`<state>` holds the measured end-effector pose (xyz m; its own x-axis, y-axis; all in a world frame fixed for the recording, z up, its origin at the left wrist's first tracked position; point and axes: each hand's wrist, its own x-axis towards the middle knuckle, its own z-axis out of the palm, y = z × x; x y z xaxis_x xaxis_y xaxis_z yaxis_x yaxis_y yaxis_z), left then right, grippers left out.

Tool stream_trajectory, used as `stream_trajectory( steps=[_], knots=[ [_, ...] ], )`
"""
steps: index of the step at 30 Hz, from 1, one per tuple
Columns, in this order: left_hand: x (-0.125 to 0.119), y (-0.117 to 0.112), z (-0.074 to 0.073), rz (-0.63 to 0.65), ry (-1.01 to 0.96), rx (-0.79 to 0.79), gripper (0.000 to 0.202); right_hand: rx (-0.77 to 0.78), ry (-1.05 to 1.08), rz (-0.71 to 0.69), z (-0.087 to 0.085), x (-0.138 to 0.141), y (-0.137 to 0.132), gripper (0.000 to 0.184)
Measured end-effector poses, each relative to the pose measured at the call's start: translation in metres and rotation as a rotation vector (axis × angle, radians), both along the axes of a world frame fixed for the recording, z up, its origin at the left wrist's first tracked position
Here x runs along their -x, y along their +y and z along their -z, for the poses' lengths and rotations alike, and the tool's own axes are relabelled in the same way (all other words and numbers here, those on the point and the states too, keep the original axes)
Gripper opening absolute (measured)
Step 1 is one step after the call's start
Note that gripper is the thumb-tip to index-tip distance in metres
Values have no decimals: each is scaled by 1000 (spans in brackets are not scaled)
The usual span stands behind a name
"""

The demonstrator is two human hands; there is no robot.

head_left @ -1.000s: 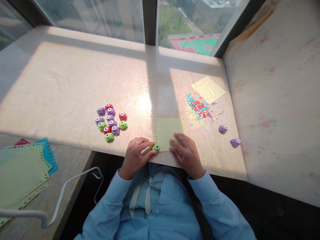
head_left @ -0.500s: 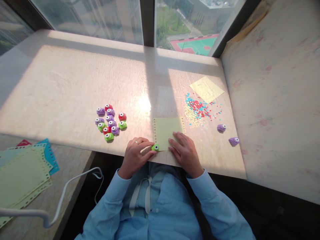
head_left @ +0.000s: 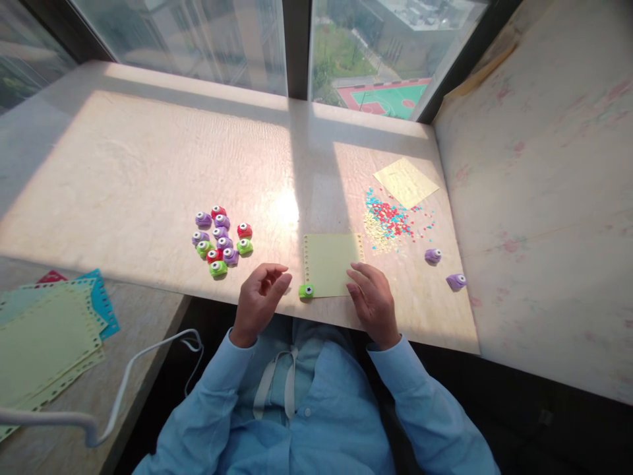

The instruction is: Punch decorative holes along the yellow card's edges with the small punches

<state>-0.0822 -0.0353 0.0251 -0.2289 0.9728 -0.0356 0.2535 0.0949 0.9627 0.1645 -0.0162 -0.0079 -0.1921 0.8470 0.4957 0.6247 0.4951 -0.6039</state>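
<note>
A pale yellow-green sheet of paper (head_left: pixel 332 262) lies in front of me, with rows of small punched holes along its left and right edges. At its lower left corner sits a green craft punch (head_left: pixel 306 291) with a white button on top. My left hand (head_left: pixel 262 297) is raised just left of that punch, apart from it, with curled fingers, thumb and fingertips apart and nothing held. My right hand (head_left: pixel 372 300) is at the sheet's right edge, fingers loosely bent and apart, its fingertips at the paper; whether they press on it I cannot tell.
Several purple, red and green punches (head_left: pixel 220 241) cluster on the left. Two purple punches (head_left: pixel 433 256) stand at right, near scattered confetti (head_left: pixel 390 219) and a yellow sheet (head_left: pixel 406 183). Punched coloured sheets (head_left: pixel 49 336) and a white cable (head_left: pixel 123 382) are at lower left.
My left hand has let go of the green punch and drawn back to the left. My right hand has shifted slightly right toward the sheet's edge.
</note>
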Motion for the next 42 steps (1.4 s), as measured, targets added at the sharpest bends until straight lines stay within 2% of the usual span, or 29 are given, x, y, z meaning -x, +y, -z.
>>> stream_trajectory(
  steps=[2, 3, 7, 9, 11, 15, 20, 29, 35, 42],
  knots=[
    [0, 5, -5, -52, -10, 76, 34, 23, 47, 25, 0, -1, 0, 23],
    [0, 8, -7, -27, 7, 114, 39, 38, 80, 42, 0, -2, 1, 23],
    [-4, 17, -9, 207, 100, 242, 54, 156, 319, 210, 5, -6, 1, 27],
    [-6, 19, -7, 289, 128, 281, 58, 246, 457, 316, 8, -7, 1, 32],
    [-8, 22, -4, 341, 140, 308, 62, 303, 538, 362, 9, -7, 1, 35],
    [-7, 30, 0, 396, 147, 396, 69, 306, 567, 354, 7, -6, 1, 35],
    [-6, 36, -3, 452, 164, 499, 73, 337, 615, 363, 4, -5, 2, 37],
    [-9, 39, -1, 462, 222, 507, 73, 314, 610, 321, 4, -6, 3, 35],
    [-12, 39, -1, 466, 313, 481, 64, 333, 588, 298, 5, -6, 2, 34],
    [-23, 38, -10, 442, 513, 441, 43, 332, 543, 271, 3, -6, 2, 34]
  ],
)
